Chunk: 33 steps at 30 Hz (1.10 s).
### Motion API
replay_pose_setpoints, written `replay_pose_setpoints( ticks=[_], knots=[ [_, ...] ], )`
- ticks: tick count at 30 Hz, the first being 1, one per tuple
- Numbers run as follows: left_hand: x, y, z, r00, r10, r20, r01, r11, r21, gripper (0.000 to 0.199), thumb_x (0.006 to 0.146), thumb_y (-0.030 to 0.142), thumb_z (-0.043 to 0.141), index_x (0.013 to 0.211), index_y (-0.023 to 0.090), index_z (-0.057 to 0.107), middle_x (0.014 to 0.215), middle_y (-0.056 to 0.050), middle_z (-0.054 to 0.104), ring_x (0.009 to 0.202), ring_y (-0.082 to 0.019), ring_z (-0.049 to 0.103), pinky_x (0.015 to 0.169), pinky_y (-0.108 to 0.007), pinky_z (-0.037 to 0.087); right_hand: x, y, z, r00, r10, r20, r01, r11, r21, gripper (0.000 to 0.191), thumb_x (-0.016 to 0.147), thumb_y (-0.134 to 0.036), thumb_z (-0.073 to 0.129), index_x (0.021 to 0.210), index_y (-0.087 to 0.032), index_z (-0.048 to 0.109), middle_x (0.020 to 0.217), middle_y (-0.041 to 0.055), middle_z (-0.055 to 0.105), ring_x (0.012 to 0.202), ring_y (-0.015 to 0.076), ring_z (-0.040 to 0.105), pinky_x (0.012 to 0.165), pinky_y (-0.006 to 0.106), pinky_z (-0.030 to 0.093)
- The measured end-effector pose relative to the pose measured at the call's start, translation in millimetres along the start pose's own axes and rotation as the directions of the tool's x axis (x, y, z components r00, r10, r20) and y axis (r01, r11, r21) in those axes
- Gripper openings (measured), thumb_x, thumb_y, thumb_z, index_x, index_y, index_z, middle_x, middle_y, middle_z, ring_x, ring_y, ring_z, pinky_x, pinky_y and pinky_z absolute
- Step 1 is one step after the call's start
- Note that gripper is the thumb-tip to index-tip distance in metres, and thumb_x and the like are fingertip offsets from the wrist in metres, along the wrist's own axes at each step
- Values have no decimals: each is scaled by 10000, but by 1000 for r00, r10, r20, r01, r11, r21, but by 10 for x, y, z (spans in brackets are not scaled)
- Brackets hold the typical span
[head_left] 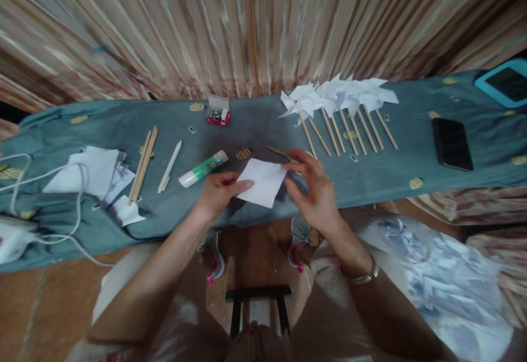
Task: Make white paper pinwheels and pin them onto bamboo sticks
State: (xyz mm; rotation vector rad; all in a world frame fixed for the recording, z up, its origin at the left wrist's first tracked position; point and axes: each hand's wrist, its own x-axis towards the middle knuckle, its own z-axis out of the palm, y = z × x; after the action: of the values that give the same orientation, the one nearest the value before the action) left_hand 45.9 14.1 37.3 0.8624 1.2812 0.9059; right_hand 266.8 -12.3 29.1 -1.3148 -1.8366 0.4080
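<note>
My left hand [220,190] pinches the left edge of a white square of paper [263,181], held up near the table's front edge. At the paper's right corner is my right hand [310,186], its fingertips touching the corner and its thumb standing apart from them. A pair of scissors [279,152] lies just behind the right hand, its handles mostly hidden by the fingers. Left of the paper rests a green-and-white glue stick [203,168]. Paper pinwheels [341,95] on wooden sticks lie in a row beyond my right hand.
A small red box of metal pins [218,112] stands open at the back. Leftward lie a white pen [169,167], wooden sticks [143,164], loose paper [93,170] and white cables [78,202]. At right are a black phone [452,144] and a blue-framed device [504,83].
</note>
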Motion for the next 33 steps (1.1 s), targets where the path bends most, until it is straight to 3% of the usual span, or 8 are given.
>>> replay_pose_setpoints(
  ticks=[4, 9, 14, 17, 21, 25, 28, 33],
  knots=[
    [90, 31, 1, 989, 99, -106, -103, 994, -33, 291, 461, 316, 897, 655, 151, 757, 620, -7, 700, 556, -118, 565, 558, -238, 422, 68, 190, -26, 997, 77, 7, -73, 970, -234, 332, 960, -210, 460, 1254, -184, 612, 1316, 148, 670, 1263, 272, 602, 1094, 487, 471],
    [205, 108, 11, 959, 210, -188, -229, 970, -85, 256, 518, 299, 876, 679, 148, 747, 650, 3, 702, 583, -115, 581, 580, -229, 433, 233, 250, 49, 959, 255, 122, -153, 830, -536, 348, 911, -135, 491, 1224, -89, 637, 1208, 203, 713, 1090, 312, 654, 987, 442, 512],
    [290, 202, -6, 927, 298, -229, -328, 938, -108, 259, 553, 305, 873, 728, 153, 758, 695, 1, 716, 598, -120, 597, 597, -236, 460, 319, 261, 121, 961, 240, 137, -119, 805, -582, 336, 873, -81, 465, 1141, -96, 668, 1008, 202, 745, 962, 301, 669, 896, 415, 520],
    [340, 241, -30, 907, 335, -255, -371, 922, -108, 232, 591, 319, 856, 713, 160, 739, 672, 7, 696, 573, -111, 580, 568, -230, 443, 289, 289, 123, 968, 225, 108, -154, 880, -450, 324, 846, -153, 547, 1145, -134, 668, 958, 168, 758, 886, 281, 689, 831, 395, 533],
    [391, 262, -52, 883, 362, -299, -405, 910, -94, 237, 623, 349, 840, 728, 173, 721, 668, 13, 674, 561, -116, 575, 549, -237, 439, 235, 243, 135, 903, 421, 78, -420, 907, -39, 317, 796, -333, 670, 1083, -200, 675, 909, 79, 766, 821, 241, 709, 775, 381, 545],
    [410, 256, -69, 873, 367, -320, -424, 896, -131, 241, 631, 354, 830, 760, 174, 734, 689, 12, 692, 583, -118, 590, 584, -242, 471, 231, 98, 187, 757, 598, 264, -637, 586, 500, 478, 631, -492, 829, 983, -216, 663, 802, 35, 750, 712, 198, 692, 638, 315, 513],
    [420, 253, -98, 872, 362, -328, -427, 891, -152, 221, 636, 343, 819, 756, 177, 738, 668, 20, 694, 562, -109, 573, 564, -229, 470, 244, -53, 211, 701, 594, 395, -678, 382, 628, 536, 568, -504, 891, 980, -235, 677, 814, 31, 757, 740, 192, 696, 636, 297, 496],
    [450, 262, -144, 872, 361, -331, -440, 874, -206, 224, 633, 339, 832, 737, 173, 724, 649, 24, 684, 544, -95, 569, 548, -208, 479, 230, -300, 185, 703, 517, 489, -694, 347, 631, 534, 662, -586, 835, 1038, -230, 704, 857, 29, 754, 705, 147, 634, 641, 282, 493]
  ],
)
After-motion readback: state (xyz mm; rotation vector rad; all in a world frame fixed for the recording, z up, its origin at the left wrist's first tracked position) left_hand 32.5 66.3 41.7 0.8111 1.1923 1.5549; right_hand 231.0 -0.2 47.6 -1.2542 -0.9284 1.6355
